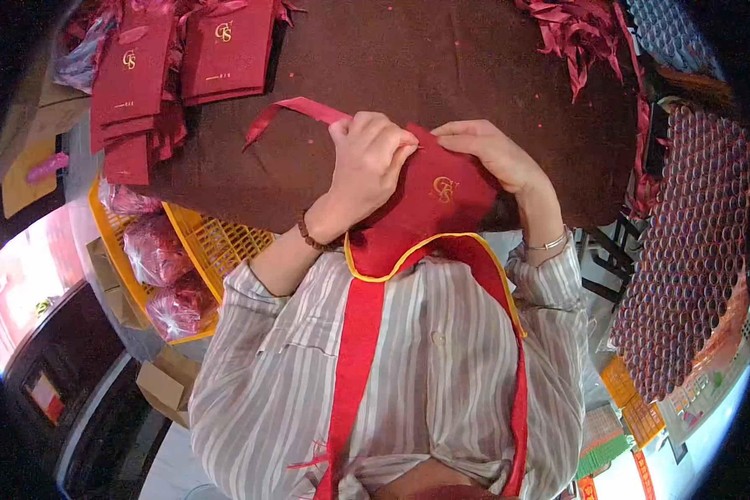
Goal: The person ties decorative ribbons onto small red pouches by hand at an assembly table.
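A red gift bag (462, 171) with gold lettering is held in front of my chest, just above the red apron (392, 242) with yellow trim. My left hand (368, 158) is closed in a pinch at the bag's left corner, gripping a red ribbon (304, 107) whose loose end trails off to the left over the table. On the other side, my right hand (496, 154) grips the bag's top edge, its thumb and fingers close to the left fingertips. Exactly how the ribbon meets the bag is hidden by my fingers.
Stacks of red bags (229, 50) with ribbons lie at the upper left of the dark tablecloth (375, 67). A heap of red ribbons (575, 37) sits at the far right. Yellow crates (217, 237) with plastic-wrapped bundles (154, 250) stand at left below the table.
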The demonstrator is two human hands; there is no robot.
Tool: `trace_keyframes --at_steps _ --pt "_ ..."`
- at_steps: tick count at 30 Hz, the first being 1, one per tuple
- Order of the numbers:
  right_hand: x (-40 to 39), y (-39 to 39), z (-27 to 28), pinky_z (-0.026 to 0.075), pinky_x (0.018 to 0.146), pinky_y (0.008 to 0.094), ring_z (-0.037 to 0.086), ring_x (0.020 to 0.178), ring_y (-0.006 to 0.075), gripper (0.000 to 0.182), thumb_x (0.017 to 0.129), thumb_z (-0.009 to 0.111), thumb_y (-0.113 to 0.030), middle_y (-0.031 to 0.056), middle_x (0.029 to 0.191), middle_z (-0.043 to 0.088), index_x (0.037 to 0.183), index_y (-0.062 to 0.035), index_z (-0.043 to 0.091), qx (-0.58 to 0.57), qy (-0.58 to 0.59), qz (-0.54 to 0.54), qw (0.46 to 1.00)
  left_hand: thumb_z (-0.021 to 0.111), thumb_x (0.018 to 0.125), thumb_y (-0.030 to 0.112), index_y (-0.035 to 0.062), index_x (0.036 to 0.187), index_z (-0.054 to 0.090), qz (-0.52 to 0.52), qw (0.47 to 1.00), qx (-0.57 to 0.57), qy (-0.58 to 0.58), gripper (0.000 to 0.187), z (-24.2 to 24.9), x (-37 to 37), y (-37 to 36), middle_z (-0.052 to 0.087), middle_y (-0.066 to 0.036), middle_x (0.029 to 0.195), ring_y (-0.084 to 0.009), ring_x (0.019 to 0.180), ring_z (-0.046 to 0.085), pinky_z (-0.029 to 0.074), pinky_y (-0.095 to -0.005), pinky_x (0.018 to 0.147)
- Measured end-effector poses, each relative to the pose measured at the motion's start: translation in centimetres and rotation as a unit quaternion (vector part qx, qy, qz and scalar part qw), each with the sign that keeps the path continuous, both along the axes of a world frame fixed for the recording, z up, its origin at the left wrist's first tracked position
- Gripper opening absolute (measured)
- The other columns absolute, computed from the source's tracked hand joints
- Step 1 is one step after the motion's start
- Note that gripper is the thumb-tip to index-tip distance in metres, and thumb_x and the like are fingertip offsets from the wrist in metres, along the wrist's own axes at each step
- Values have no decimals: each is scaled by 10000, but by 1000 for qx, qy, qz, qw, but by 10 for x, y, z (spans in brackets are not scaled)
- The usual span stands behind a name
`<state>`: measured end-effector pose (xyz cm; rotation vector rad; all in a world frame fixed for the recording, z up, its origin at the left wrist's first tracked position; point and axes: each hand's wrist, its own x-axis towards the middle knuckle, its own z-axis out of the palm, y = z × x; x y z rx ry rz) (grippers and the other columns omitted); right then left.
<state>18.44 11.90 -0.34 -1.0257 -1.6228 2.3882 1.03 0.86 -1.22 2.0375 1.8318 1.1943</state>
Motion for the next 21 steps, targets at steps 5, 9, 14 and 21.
trace_keyframes --at_steps 5,9,14,21 --pt "-1 0 6 451 784 216 581 865 94 267 857 550 -110 50 968 637 1072 40 598 -42 -14 18 999 654 747 124 119 764 589 26 999 3 20 68 1 -4 5 549 -7 752 -202 816 518 288 -362 735" --pt "-4 -3 5 451 784 219 579 865 88 259 864 550 -106 47 966 635 1075 38 593 -64 -11 6 998 651 749 122 122 776 583 15 1000 17 18 73 -1 -2 5 543 -11 766 -200 828 512 284 -367 734" --pt "-2 -1 -2 450 758 224 577 854 101 259 861 548 -163 50 934 642 1018 26 627 -20 -9 4 1000 668 744 117 117 816 593 -1 1000 -4 29 104 6 6 -1 573 -5 789 -199 839 532 295 -353 757" --pt "0 1 0 461 695 227 585 771 86 221 872 529 -159 23 867 647 942 15 646 -63 -4 -16 998 676 736 132 118 796 592 20 999 -11 29 104 1 10 -1 566 -7 760 -199 822 538 293 -360 742"
